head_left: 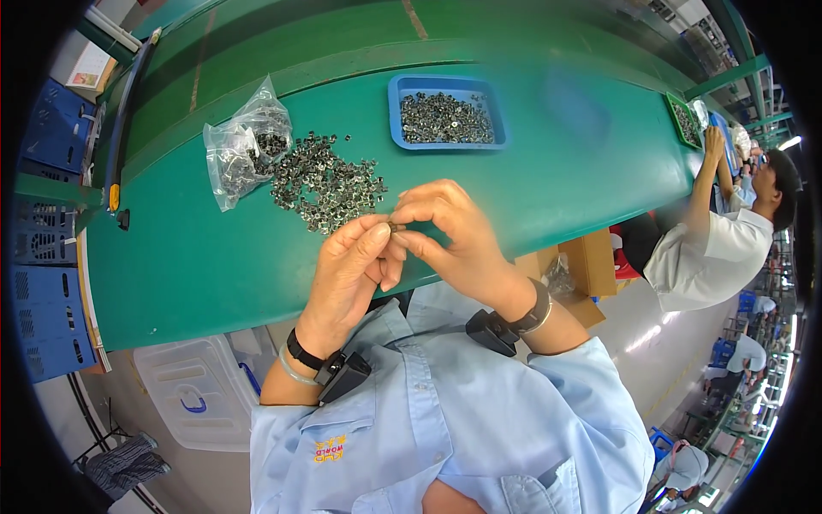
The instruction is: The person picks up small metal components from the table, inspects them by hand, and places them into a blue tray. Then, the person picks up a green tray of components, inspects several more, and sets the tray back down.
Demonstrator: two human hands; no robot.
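Observation:
Just in front of my chest, over the table's near edge, both hands meet at the fingertips. My left hand (353, 261) and my right hand (454, 236) pinch a tiny dark metal part (394, 227) between them; most of it is hidden by the fingers. Right beyond my left hand spreads a loose pile of small metal parts (330, 184), silvery and black. A clear plastic bag (227, 158) with more such parts lies open against the pile's left side. Farther off, a blue tray (449, 146) holds many similar pieces.
The green table (188, 274) runs across, with a raised ledge at its back. Blue crates (47, 317) stand at the left, a lidded clear bin (193, 394) below. An open cardboard box (591, 265) sits under the right edge. A co-worker (711, 248) works farther right beside a green tray (682, 120).

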